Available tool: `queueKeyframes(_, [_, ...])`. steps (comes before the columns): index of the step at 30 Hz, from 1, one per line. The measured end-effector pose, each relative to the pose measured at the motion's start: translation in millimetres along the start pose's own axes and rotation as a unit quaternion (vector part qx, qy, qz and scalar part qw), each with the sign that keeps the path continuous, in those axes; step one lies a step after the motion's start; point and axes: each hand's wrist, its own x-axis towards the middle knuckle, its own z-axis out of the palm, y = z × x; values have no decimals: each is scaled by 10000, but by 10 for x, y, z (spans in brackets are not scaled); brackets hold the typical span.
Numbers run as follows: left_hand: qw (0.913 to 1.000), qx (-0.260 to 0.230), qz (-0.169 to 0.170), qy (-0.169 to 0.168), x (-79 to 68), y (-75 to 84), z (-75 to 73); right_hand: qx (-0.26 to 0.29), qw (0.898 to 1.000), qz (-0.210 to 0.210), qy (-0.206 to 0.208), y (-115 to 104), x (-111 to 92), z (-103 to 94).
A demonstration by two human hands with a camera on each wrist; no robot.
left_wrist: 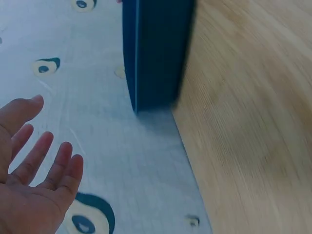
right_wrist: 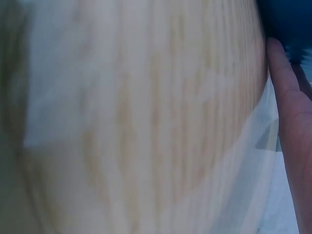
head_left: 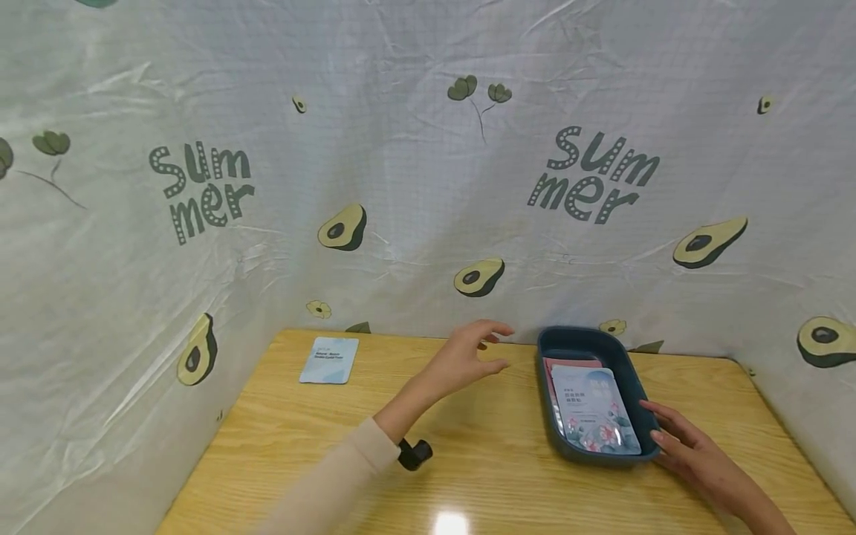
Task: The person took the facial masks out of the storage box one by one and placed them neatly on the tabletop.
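the blue basket (head_left: 631, 386) on the desk (head_left: 481, 475) holds a floral packet (head_left: 595, 409) over a pink packet (head_left: 578, 362); left hand (head_left: 458, 360), empty, fingers spread wide, just left of it; right hand (head_left: 698, 457), fingers relaxed, touching its right side; pale blue packet (head_left: 330, 360) well left of the basket; the step seems to be steadying the basket; a next move would call for left fingers closing on its rim

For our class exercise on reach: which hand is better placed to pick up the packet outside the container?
Probably the left hand: it is empty and nearer the light-blue packet, while the right hand is farther away, at the blue container.
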Motion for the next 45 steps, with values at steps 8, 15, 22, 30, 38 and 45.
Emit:
queueKeyframes(8, [9960,-849,-213,170,177,216,428,43,10000,-39,-22,11,-17,-8])
queueKeyframes(15, [9855,-1601,-491,285,373,333,662,45,10000,-39,-22,16,-24,-27])
queueKeyframes(22, [9847,-1613,-659,58,625,393,828,52,10000,20,-27,15,-32,-35])
queueKeyframes(30, [9734,-1603,-1563,-492,896,324,1127,-32,10000,17,-80,-37,-29,-77])
queueKeyframes(38, [9660,-986,-2177,-990,1052,241,1319,29,9997,-181,-133,-43,-7,-35])
queueKeyframes(45, [9616,-691,-2094,-1636,1079,203,1375,56,9993,-293,-232,-27,-8,-10])
